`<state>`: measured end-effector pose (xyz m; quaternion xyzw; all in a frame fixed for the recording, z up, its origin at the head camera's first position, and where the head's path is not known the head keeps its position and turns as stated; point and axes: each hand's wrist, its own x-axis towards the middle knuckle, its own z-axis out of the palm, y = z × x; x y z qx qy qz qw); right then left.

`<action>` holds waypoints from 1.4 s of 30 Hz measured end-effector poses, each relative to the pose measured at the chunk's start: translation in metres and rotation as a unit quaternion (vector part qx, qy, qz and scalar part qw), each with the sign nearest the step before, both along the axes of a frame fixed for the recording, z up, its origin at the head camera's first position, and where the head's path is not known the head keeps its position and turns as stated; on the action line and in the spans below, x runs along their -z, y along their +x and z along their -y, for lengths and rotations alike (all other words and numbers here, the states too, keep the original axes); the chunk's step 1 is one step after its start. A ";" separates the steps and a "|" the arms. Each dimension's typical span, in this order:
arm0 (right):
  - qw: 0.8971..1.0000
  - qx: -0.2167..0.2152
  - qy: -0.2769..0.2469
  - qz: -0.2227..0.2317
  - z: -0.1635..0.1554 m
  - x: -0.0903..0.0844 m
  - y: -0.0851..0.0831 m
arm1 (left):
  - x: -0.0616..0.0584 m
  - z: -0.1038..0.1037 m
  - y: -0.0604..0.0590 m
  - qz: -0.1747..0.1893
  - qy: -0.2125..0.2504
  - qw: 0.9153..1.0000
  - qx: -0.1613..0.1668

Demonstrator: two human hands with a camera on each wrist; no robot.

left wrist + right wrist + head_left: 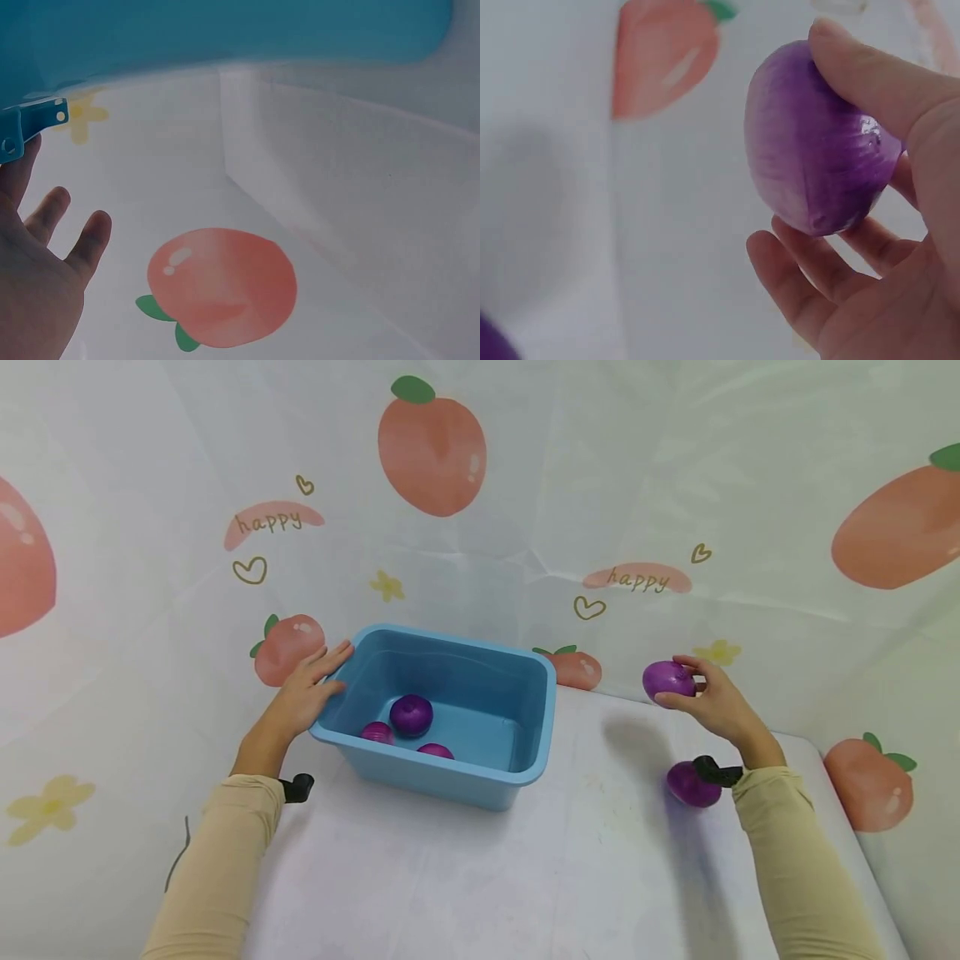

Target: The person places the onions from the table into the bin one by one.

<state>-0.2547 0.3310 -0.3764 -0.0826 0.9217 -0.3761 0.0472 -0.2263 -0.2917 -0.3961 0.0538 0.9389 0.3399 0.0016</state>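
Note:
My right hand [716, 702] holds a purple onion [666, 682] above the right side of the table, thumb on one side and fingers on the other. In the right wrist view the onion [817, 142] looks smooth and shiny. Below that hand a second onion [692, 785] lies on the table, partly covered by the black wrist strap. At the left end of the blue bin [442, 781], my left hand [303, 693] rests on the rim with its fingers extended. Inside the bin sit a dark purple onion [411, 716] and two lighter pink-purple pieces [377, 733], partly hidden by the front wall.
A white cloth with printed peaches covers the table [585, 877] and rises behind it as a backdrop [525, 460]. In the left wrist view a blue bracket with holes [45, 120] hangs under the bin's rim.

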 end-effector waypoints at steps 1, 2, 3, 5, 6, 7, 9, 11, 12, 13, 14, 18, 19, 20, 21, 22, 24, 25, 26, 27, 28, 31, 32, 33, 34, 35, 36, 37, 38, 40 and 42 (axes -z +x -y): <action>1.000 -0.006 -0.005 -0.010 0.006 -0.006 -0.001 | 0.000 0.000 0.000 -0.001 0.002 1.000 0.000; 1.000 -0.010 -0.008 -0.018 0.012 -0.012 -0.002 | 0.001 0.001 0.001 0.000 0.003 1.000 -0.001; 1.000 -0.013 -0.008 -0.025 0.018 -0.019 -0.003 | 0.001 0.002 0.002 0.000 0.005 1.000 -0.002; 0.999 -0.022 -0.011 -0.040 0.031 -0.031 -0.005 | 0.001 0.002 0.003 0.001 0.008 1.000 -0.004; 0.999 -0.028 -0.011 -0.046 0.037 -0.037 -0.005 | 0.002 0.002 0.004 0.002 0.009 1.000 -0.005; 0.998 -0.031 -0.008 -0.049 0.043 -0.043 -0.006 | 0.002 0.003 0.005 0.003 0.010 1.000 -0.006; 0.998 -0.040 -0.005 -0.053 0.055 -0.053 -0.005 | 0.002 0.003 0.006 0.003 0.012 1.000 -0.006; 0.997 -0.051 -0.008 -0.051 0.067 -0.063 -0.004 | 0.003 0.003 0.006 0.002 0.012 1.000 -0.006; 0.997 -0.056 -0.010 -0.050 0.073 -0.067 -0.004 | 0.003 0.003 0.005 0.002 0.011 1.000 -0.006; 0.997 -0.060 -0.012 -0.050 0.079 -0.071 -0.002 | 0.003 0.003 0.005 0.000 0.010 1.000 -0.005; 0.996 -0.067 -0.017 -0.051 0.085 -0.075 -0.002 | 0.002 0.003 0.004 -0.001 0.009 1.000 -0.004; 0.992 -0.095 -0.042 -0.065 0.109 -0.086 -0.003 | -0.001 0.003 0.000 -0.005 0.007 1.000 0.000; 0.991 -0.103 -0.047 -0.070 0.116 -0.089 -0.004 | -0.002 0.003 0.000 -0.005 0.007 1.000 0.001; 0.990 -0.110 -0.053 -0.075 0.123 -0.091 -0.005 | -0.003 0.003 -0.001 -0.005 0.006 1.000 0.001; 0.988 -0.116 -0.056 -0.080 0.130 -0.093 -0.007 | -0.003 0.002 -0.001 -0.006 0.007 1.000 0.002; 0.987 -0.123 -0.058 -0.085 0.136 -0.095 -0.008 | -0.004 0.002 -0.002 -0.005 0.007 1.000 0.003; 0.985 -0.135 -0.060 -0.091 0.151 -0.099 -0.011 | -0.005 0.002 -0.003 -0.008 0.007 1.000 0.004; 0.983 -0.144 -0.065 -0.092 0.157 -0.100 -0.014 | -0.005 0.002 -0.003 -0.008 0.008 1.000 0.005; 0.982 -0.151 -0.067 -0.092 0.164 -0.102 -0.015 | -0.005 0.002 -0.003 -0.008 0.010 1.000 0.004; 0.980 -0.160 -0.069 -0.092 0.171 -0.102 -0.018 | -0.004 0.001 -0.004 -0.008 0.011 1.000 0.004; 0.979 -0.167 -0.071 -0.093 0.178 -0.103 -0.020 | -0.004 0.001 -0.004 -0.007 0.013 1.000 0.004; 0.975 -0.186 -0.082 -0.091 0.197 -0.103 -0.026 | -0.001 0.000 -0.004 -0.004 0.017 1.000 0.005; 0.974 -0.191 -0.087 -0.089 0.203 -0.102 -0.028 | -0.001 0.000 -0.004 -0.003 0.019 1.000 0.005; 0.973 -0.193 -0.093 -0.085 0.209 -0.101 -0.029 | 0.000 0.000 -0.005 -0.002 0.019 1.000 0.005; 0.972 -0.197 -0.101 -0.082 0.216 -0.100 -0.031 | 0.000 0.000 -0.004 -0.001 0.020 1.000 0.004; 0.970 -0.201 -0.110 -0.077 0.222 -0.098 -0.033 | 0.000 0.000 -0.004 0.000 0.019 1.000 0.003; 0.969 -0.206 -0.119 -0.072 0.229 -0.095 -0.034 | 0.000 0.000 -0.004 0.000 0.019 1.000 0.001; 0.967 -0.213 -0.125 -0.067 0.235 -0.092 -0.036 | 0.000 0.000 -0.004 0.001 0.018 1.000 -0.001; 0.965 -0.219 -0.131 -0.064 0.242 -0.089 -0.038 | 0.000 0.000 -0.004 0.002 0.017 1.000 -0.003; 0.961 -0.232 -0.139 -0.059 0.253 -0.081 -0.040 | 0.000 0.001 -0.003 0.001 0.016 1.000 -0.004; 0.958 -0.242 -0.143 -0.056 0.263 -0.073 -0.042 | 0.001 0.000 -0.004 -0.001 0.017 1.000 -0.001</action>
